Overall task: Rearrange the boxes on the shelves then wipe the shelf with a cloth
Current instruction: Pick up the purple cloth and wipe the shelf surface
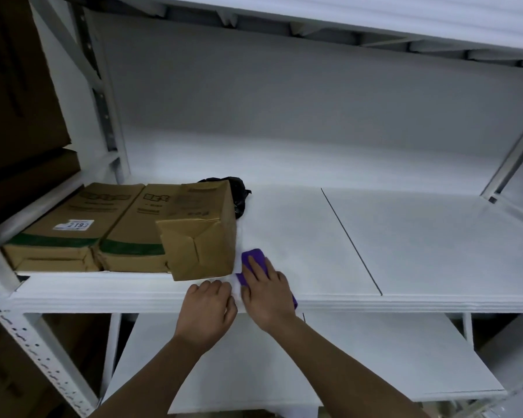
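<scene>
White metal shelf at chest height, its surface in two panels with a thin dark seam running from the back toward the front edge. On the left part: two brown cardboard boxes lying flat side by side, the left box with a white label reading 2193 and a green band, the middle box touching it with the same green band. Third box, smaller and dented, lying partly on top of the middle box and tilted, its folded end facing the front edge. Black bag, crumpled, just behind that third box.

Purple cloth flat on the shelf near the front edge, just right of the third box. Right hand pressing down on the cloth, fingers straight and spread over it, purple visible past the fingertips and under the heel of the palm. Left hand just beside the right, at the shelf's front lip below the third box, fingers curled over the edge; cannot tell whether anything held. Hands close together, nearly touching.

Lower shelf below, white. Upper shelf overhead. Dark brown cartons in the neighbouring bay at far left.
</scene>
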The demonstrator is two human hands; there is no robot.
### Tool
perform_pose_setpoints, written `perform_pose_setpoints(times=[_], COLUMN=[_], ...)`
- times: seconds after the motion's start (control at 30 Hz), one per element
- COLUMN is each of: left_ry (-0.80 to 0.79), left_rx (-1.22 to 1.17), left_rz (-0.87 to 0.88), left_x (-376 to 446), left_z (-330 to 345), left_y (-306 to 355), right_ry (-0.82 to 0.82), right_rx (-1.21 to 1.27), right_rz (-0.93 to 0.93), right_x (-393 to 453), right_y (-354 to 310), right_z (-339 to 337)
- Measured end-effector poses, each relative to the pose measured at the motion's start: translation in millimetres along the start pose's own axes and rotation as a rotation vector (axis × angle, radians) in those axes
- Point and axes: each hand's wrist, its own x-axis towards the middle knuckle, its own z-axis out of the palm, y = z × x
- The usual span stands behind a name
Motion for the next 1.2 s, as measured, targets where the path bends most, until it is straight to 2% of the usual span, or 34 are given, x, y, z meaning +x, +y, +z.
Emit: perform_pose_setpoints(times=[0.13,0.23,0.3,0.47,0.53,0.63,0.77,0.9,1.1,1.2], left_ry=[0.027,0.058,0.079,0.149,0.174,0.165,0.122,0.095,0.092,0.091], left_rx=[-0.026,-0.046,-0.063,-0.141,-0.161,-0.155,-0.164,-0.172,-0.156,-0.165], left_rz=[0.055,0.095,0.113,0.202,0.175,0.140,0.114,0.079,0.086,0.082], left_x=[3.6,8.5,9.2,13.1,19.2,28.0,27.3,26.5,30.1,30.9], left_z=[1.6,-0.8,-2.3,-5.0,-7.4,-8.7,-1.2,4.8,9.1,9.6], left_y=[1.1,7.8,8.3,19.1,25.5,32.2,42.4,50.7,64.7,71.4], right_ry=[0.068,0.054,-0.002,-0.039,0.049,0.094,0.126,0.111,0.068,0.076], right_rx=[-0.037,0.035,0.025,-0.059,-0.029,0.013,-0.054,0.017,-0.005,0.037], right_rz=[-0.065,0.126,0.147,-0.048,-0.048,0.060,0.176,0.302,0.488,0.581], right_x=[-9.1,-9.6,-5.6,-8.8,-8.2,-9.1,-10.5,-25.8,-46.7,-44.1], right_y=[35.6,40.9,21.9,-4.7,11.0,44.4,96.3,140.2,204.4,218.4], right_z=[0.5,-6.7,-5.4,2.9,1.1,-5.1,-5.3,-14.9,-29.0,-31.4])
